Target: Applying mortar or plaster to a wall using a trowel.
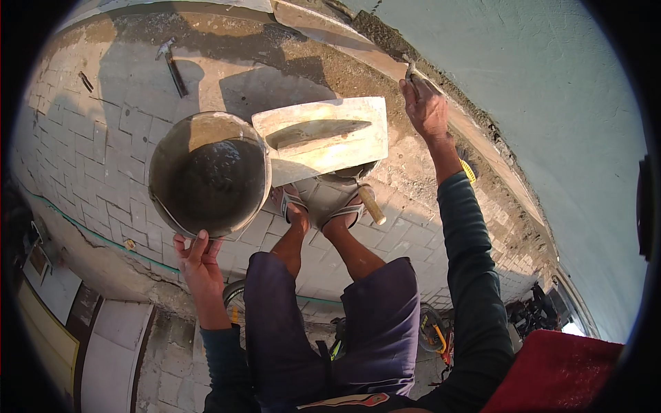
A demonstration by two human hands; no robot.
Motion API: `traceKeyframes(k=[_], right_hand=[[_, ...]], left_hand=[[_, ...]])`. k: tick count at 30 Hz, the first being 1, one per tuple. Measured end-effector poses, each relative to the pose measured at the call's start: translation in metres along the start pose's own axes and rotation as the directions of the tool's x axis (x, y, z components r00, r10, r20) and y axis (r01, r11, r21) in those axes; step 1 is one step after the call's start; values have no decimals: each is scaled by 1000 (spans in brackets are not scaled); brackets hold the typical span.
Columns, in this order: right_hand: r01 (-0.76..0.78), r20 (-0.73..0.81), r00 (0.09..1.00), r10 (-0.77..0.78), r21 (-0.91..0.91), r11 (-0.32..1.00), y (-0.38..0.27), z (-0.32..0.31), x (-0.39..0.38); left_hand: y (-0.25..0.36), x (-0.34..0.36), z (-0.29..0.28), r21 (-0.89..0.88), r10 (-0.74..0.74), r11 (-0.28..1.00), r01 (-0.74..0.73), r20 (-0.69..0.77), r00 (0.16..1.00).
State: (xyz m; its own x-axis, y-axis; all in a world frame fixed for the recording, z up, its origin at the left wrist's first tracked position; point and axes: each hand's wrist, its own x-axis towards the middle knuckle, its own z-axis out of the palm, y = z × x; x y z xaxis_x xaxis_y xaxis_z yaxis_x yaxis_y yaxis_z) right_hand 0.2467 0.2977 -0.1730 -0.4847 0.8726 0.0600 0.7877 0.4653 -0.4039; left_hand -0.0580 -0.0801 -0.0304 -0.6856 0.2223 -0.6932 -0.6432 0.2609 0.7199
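Note:
A round dark bucket (pixel 162 168) with wet grey mix inside stands on the left. At its near rim is my left hand (pixel 203 272), thumb against the edge and fingers curled beneath it. Over on the right, my right hand (pixel 428 113) reaches to the wall's base, its fingers closed around a small greyish piece that I cannot make out. Between my hands lies a pale wooden plastering float (pixel 365 141), its long handle facing up. A wooden-handled tool (pixel 372 205) pokes out below the float; its other end is hidden.
A hammer (pixel 172 67) and a small dark tool (pixel 85 81) lie on the paving (pixel 131 148). Boards (pixel 365 51) run along the foot of the pale green wall (pixel 530 89). My sandalled feet stand below the float. A thin green hose (pixel 103 237) crosses the left side.

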Motion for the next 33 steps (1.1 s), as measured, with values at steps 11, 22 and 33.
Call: traceKeyframes(k=[11,22,33], right_hand=[[85,-142,985,-97,-83,993,51,-27,-16],[183,-177,966,-189,-48,982,-3,3,27],[221,-272,934,-232,-72,973,-13,19,37]], left_hand=[[15,63,57,-35,164,986,-163,4,987],[-13,132,113,-303,248,935,-182,198,948],[-33,144,137,-417,288,892,-173,230,930]])
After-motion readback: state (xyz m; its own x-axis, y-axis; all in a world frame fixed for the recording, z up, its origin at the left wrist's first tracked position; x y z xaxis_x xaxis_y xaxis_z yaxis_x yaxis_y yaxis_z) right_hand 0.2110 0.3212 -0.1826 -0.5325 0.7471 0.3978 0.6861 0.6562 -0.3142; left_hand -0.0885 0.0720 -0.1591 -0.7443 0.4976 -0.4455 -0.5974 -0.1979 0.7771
